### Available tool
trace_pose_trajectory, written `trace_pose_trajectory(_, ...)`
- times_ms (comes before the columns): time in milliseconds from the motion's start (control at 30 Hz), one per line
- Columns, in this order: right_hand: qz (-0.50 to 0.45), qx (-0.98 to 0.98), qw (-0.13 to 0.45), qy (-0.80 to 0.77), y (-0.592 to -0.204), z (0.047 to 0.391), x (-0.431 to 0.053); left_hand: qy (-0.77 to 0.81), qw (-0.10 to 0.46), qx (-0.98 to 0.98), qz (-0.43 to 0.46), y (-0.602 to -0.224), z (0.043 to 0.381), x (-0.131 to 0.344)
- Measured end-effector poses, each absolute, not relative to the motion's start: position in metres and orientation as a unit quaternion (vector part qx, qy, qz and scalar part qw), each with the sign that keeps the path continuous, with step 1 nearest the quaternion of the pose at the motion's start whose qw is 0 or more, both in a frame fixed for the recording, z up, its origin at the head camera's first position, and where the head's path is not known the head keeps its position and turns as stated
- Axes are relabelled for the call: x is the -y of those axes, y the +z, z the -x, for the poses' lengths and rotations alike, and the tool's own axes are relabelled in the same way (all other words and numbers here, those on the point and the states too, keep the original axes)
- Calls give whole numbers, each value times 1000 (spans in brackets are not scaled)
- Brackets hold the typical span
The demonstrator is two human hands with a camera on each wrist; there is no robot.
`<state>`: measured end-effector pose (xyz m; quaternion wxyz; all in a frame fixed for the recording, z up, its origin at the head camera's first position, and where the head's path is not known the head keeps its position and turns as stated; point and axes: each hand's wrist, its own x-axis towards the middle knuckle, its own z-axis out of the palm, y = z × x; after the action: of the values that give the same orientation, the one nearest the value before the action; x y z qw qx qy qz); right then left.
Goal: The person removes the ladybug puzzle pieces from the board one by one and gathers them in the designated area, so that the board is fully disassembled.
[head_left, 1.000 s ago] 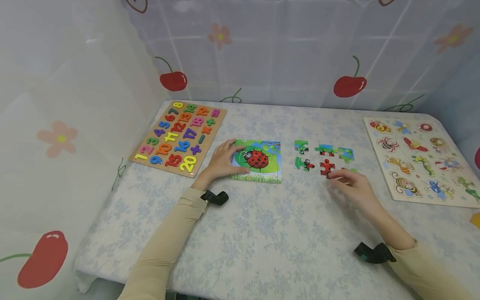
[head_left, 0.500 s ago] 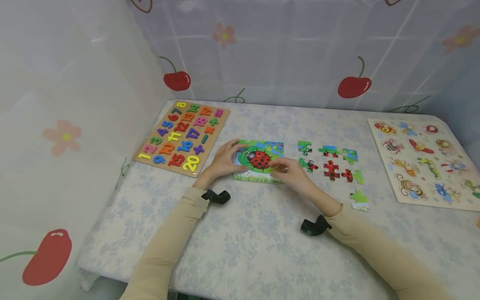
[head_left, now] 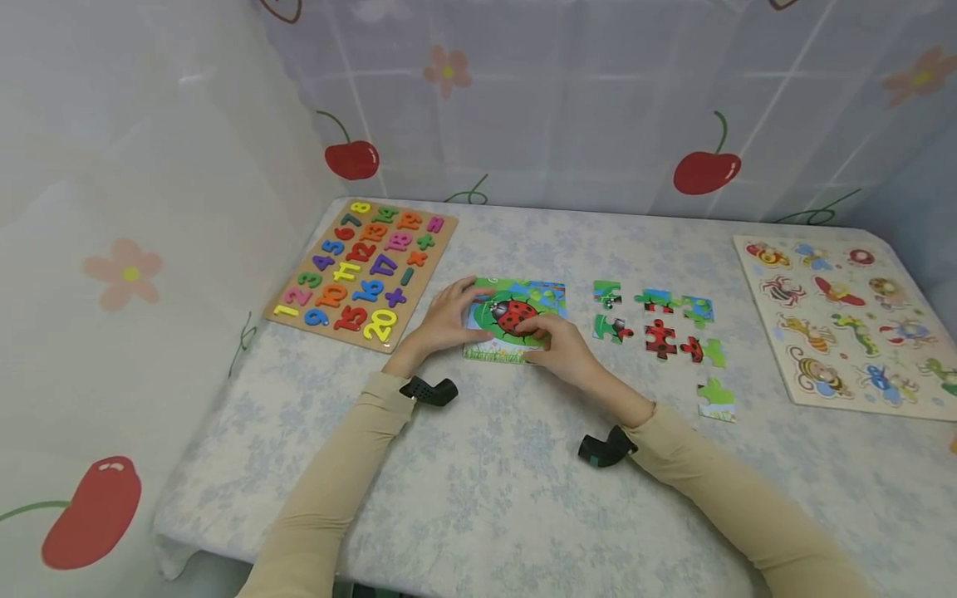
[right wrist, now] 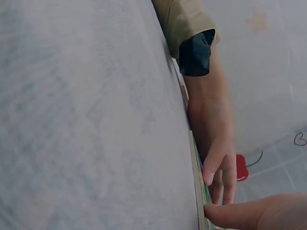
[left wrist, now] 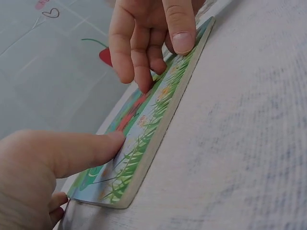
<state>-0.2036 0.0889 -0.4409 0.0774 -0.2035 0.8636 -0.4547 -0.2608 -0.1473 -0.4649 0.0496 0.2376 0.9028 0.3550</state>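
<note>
A square ladybug puzzle board lies flat on the table between both hands. My left hand rests at its left side, fingers along the far left corner, with the thumb stretched over the picture. In the left wrist view that thumb touches the printed face. My right hand is on the board's right half, its bent fingers over the ladybug and its thumb near the front edge. Between its fingers and thumb no loose piece shows. The right palm hides the board's lower right corner.
Several loose jigsaw pieces lie right of the board, among them a red spotted piece and a green corner piece. A wooden number board sits at back left, an insect peg board at the right.
My right hand has moved left from the loose pieces onto the ladybug board, then a little further over it. My left hand has stayed at the board's left side.
</note>
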Motion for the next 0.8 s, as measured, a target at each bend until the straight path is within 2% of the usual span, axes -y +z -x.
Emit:
trace_pose_trajectory(400,195,-837,44,-509,-448,205,-90,355,69,-907,-217,-465,264,147)
trace_pose_trajectory(633,112,-801,83,-582,-441,205,-98,358,72,-906,-214,-463,262,146)
trace_pose_trajectory(800,57,-800,107,-587,-433,198,-122,358,72,-906,-214,-462,262,147)
